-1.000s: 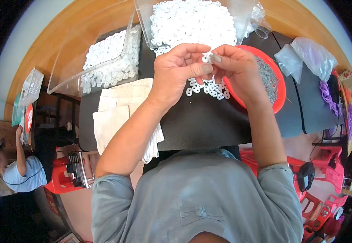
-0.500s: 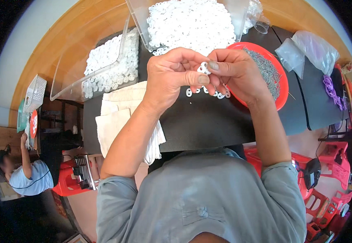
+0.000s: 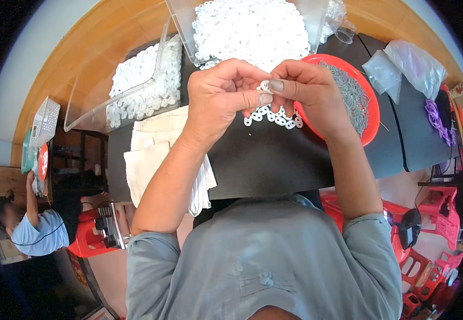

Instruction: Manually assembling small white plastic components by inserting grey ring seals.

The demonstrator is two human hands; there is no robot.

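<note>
Raised slightly, left hand (image 3: 223, 96) and right hand (image 3: 306, 88) fingers pinch one white ring (image 3: 265, 85).

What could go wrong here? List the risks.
1. The small white plastic ring is pinched only between the fingertips of the left hand and right hand, so it may slip and drop.
2. The right wrist sits beside the round red plastic bowl of small grey metal pieces and might knock it.
3. Loose white rings on the black tabletop could scatter.
</note>
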